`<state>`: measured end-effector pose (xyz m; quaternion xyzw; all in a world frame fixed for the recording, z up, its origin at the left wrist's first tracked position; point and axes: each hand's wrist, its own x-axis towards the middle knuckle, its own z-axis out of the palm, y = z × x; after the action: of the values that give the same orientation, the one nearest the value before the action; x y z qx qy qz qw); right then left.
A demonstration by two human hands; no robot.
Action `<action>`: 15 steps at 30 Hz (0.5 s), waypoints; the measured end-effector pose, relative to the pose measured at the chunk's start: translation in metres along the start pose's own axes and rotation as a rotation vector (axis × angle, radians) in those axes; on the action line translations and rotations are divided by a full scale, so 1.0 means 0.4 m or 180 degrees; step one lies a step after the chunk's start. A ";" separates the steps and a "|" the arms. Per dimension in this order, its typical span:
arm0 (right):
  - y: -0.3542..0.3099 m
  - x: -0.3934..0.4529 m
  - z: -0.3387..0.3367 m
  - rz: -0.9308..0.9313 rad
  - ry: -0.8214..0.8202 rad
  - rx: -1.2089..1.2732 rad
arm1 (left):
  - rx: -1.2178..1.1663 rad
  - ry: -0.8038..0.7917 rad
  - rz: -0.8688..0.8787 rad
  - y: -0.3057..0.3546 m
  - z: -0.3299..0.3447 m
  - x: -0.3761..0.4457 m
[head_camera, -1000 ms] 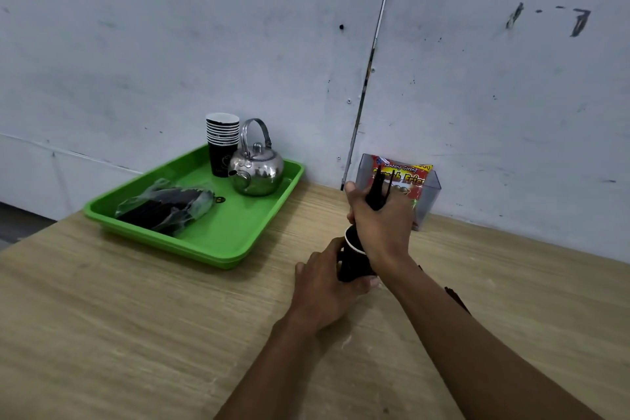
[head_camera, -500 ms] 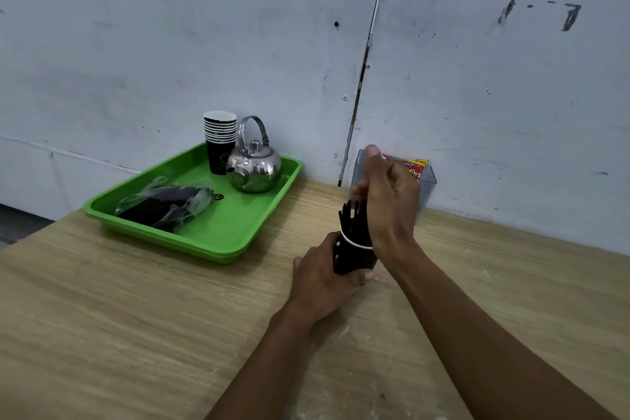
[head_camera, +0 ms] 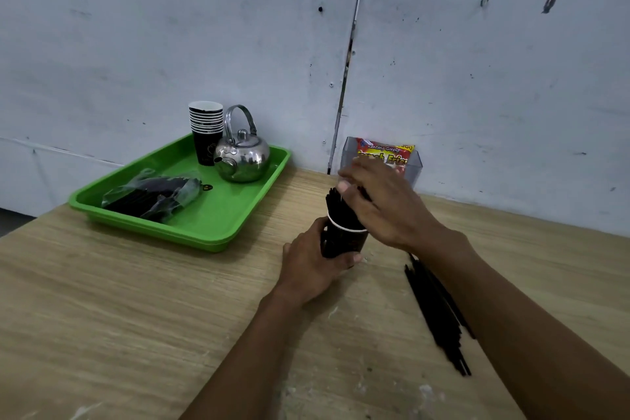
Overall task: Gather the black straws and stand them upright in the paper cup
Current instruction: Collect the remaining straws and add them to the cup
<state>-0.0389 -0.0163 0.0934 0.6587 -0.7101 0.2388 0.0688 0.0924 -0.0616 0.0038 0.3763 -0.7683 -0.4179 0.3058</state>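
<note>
Fingers of left hand wrap black paper cup on table; right hand, fingers relaxed, touches upright black straws inside. Loose straws lie beside. Snack packet reads "Kentang Goreng".

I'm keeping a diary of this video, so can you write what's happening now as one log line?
left hand: grips paper cup | right hand: on straws in cup | loose straws: on table | step: unfinished

Left hand curled, right hand fingers relaxed.
</note>
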 end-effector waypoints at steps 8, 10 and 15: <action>0.075 -0.129 -0.084 0.0742 0.0720 0.0865 | 0.0341 -0.0170 -0.0160 0.008 -0.008 -0.008; 0.129 -0.188 -0.099 0.1175 0.0721 0.0875 | 0.0527 -0.0150 -0.0388 0.018 -0.016 -0.017; 0.248 -0.356 -0.096 0.2173 0.0108 0.0767 | 0.0849 -0.0134 -0.0804 0.037 -0.047 -0.050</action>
<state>-0.1260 0.1306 0.0437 0.3830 -0.8547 0.3409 -0.0813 0.1129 -0.0473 0.0222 0.4982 -0.7697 -0.3551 0.1821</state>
